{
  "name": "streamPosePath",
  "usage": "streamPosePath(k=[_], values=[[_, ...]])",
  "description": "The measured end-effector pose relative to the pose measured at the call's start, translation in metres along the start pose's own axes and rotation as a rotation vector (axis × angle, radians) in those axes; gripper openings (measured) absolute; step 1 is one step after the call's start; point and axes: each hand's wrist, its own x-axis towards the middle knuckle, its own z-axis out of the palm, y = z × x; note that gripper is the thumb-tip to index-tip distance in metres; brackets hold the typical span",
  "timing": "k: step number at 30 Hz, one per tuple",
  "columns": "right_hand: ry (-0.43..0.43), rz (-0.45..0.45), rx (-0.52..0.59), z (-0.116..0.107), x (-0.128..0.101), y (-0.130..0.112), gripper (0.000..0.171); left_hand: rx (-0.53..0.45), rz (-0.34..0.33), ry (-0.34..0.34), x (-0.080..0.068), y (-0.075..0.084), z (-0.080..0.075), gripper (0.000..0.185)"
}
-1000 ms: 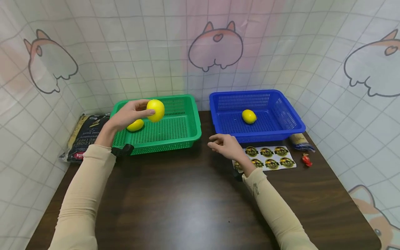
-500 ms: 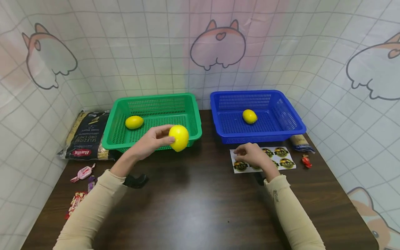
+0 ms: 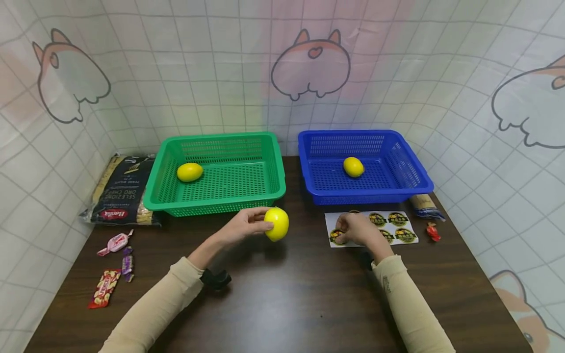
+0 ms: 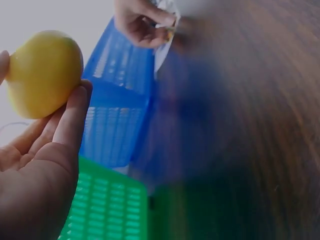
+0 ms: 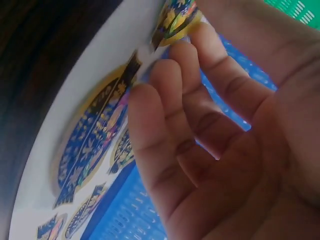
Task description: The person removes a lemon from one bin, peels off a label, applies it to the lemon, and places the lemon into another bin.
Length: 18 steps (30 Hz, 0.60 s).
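Observation:
My left hand (image 3: 258, 224) grips a yellow lemon (image 3: 277, 223) just above the dark table, in front of the green basket (image 3: 265, 196); the left wrist view shows that lemon (image 4: 45, 72) held at the fingertips (image 4: 75, 107). My right hand (image 3: 348, 231) rests on a white sticker sheet (image 3: 399, 228) in front of the blue basket (image 3: 415, 184). In the right wrist view its fingers (image 5: 165, 85) pinch a round sticker (image 5: 175, 17) that lifts off the sheet (image 5: 85, 145). A second lemon (image 3: 190, 172) lies in the green basket and a third (image 3: 353, 166) in the blue one.
A pasta bag (image 3: 121, 191) lies left of the green basket, with three wrapped candies (image 3: 115, 242) in front of it. A small packet (image 3: 423, 205) and a red candy (image 3: 433, 232) sit right of the sheet. Tiled curtain walls enclose the table (image 3: 282, 304).
My left hand carried the lemon out of the green basket, right and towards me, down to just above the table. My right hand moved right onto the sticker sheet and pinched a sticker.

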Motion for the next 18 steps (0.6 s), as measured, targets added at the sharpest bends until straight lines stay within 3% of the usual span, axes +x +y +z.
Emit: streamPosePath(k=[9, 18], values=[[0.014, -0.040, 0.019, 0.002, -0.001, -0.001, 0.026, -0.040, -0.023, -0.052, 0.017, -0.017, 0.018, 0.056], [0.080, -0.074, -0.013, 0.005, -0.005, 0.001, 0.009, -0.138, -0.072, -0.031, 0.020, -0.035, 0.029, 0.058]])
